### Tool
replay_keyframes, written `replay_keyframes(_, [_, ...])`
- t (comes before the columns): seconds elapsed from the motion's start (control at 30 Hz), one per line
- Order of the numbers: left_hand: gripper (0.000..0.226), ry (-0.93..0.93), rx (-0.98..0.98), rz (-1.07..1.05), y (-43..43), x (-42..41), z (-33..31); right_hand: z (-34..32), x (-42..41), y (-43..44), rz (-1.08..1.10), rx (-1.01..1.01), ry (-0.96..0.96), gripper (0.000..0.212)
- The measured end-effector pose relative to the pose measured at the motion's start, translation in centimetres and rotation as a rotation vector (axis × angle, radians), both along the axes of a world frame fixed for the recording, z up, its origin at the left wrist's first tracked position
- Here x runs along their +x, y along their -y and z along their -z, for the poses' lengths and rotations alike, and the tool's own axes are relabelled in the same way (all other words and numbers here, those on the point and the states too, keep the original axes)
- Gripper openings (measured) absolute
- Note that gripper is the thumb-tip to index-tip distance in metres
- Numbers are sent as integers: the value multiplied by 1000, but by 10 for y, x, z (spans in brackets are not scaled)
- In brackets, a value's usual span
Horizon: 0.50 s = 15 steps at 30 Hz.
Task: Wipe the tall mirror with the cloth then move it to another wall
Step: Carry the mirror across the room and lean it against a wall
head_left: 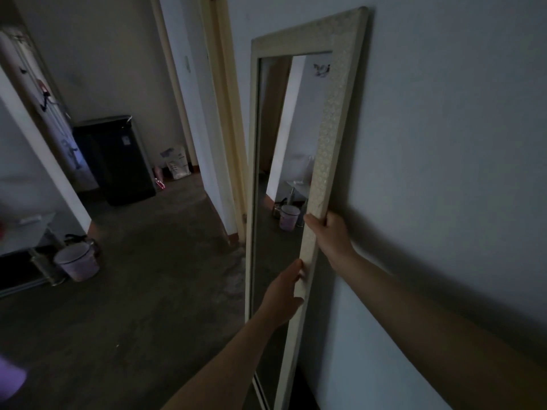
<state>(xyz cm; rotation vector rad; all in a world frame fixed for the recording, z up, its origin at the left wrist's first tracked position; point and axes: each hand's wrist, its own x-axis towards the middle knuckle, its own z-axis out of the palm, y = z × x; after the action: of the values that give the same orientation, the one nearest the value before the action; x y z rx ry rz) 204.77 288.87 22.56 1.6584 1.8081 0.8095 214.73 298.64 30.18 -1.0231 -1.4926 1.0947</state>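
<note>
Both hands on the mirror point(299, 119), upright against the wall point(444, 128): right hand point(331, 232) clamped round its right frame edge, left hand point(284, 294) gripping lower down.

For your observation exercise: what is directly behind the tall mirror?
A pale wall shows behind the tall mirror, which both hands grip on its right frame: right hand, left hand. The wall area behind it is hidden.
</note>
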Motion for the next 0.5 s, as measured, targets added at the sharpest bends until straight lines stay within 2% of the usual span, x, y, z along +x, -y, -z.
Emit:
replay_keyframes(0.13, [77,25,1,-5,2,0,0,4,6,3,-8,-39,0,31])
replay_keyframes(0.27, [78,21,-25,-10,2,-2,-3,8,16,4,-32,-107,-16,6])
replay_keyframes(0.5, [74,-79,3,-12,7,-2,-4,4,25,12,-64,-114,-9,9])
